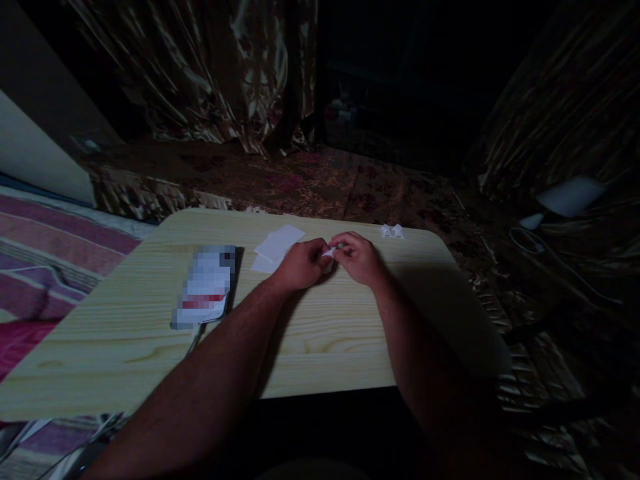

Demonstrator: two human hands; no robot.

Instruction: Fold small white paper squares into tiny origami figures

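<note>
My left hand (306,264) and my right hand (357,257) meet over the far half of the wooden table. Between their closed fingertips is a small piece of white paper (328,253), mostly covered by the fingers. A pale greenish spot shows at the right fingertips, too small to name. Close to the left hand, several white paper sheets (280,243) lie overlapping. Two small white folded paper pieces (392,231) sit side by side near the far edge, to the right of my right hand.
The pale wood-grain table (330,340) has rounded corners. On its left lies a phone-like object (207,287), blurred out, with a cable at its lower end. Striped bedding (45,260) is at the left, shiny curtains (255,67) are behind, and a white lamp-like object (570,197) stands right.
</note>
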